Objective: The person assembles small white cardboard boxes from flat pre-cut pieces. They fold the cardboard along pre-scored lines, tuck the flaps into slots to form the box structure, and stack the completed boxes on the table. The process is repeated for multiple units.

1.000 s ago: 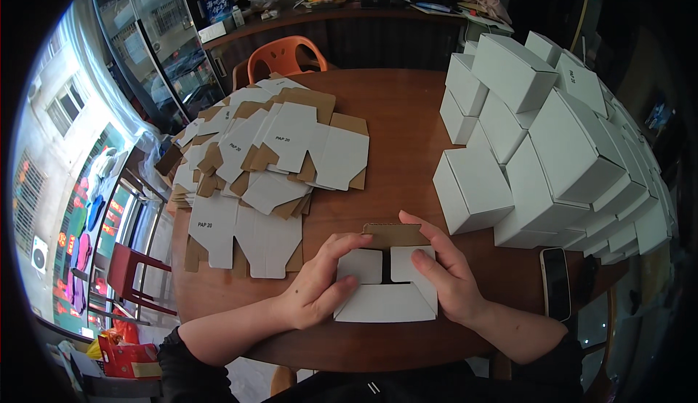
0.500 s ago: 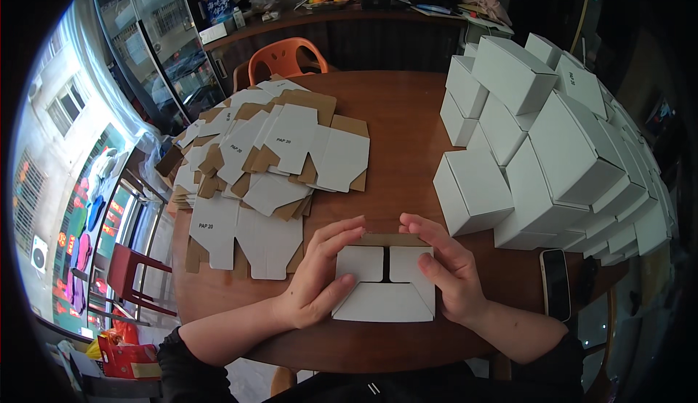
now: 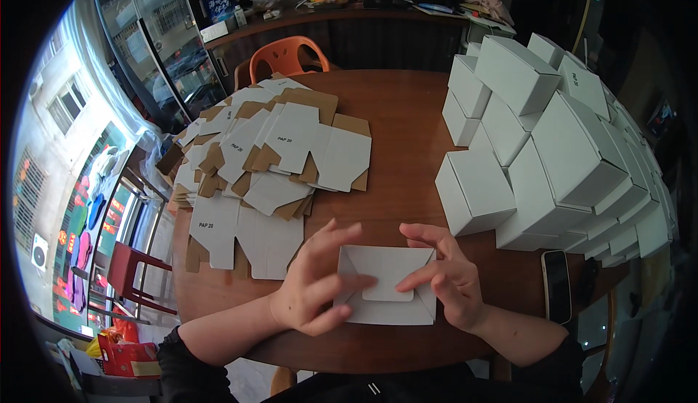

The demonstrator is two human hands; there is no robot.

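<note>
left hand (image 3: 309, 292), right hand (image 3: 456, 287): loosely open, gripping nothing | index fingers: over white box (image 3: 387, 296) | box: near surface's (image 3: 396, 199) front edge

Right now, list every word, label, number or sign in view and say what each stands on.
I point out print without copying its wording.
Flat white cartons: short dark print, legible on several.
One white box at upper right: short dark print, small.
Blue packet at the back: pale lettering, too small to read.
Red panels at far left: pale marks, too blurred.
White box under the fingers: none visible.
</note>
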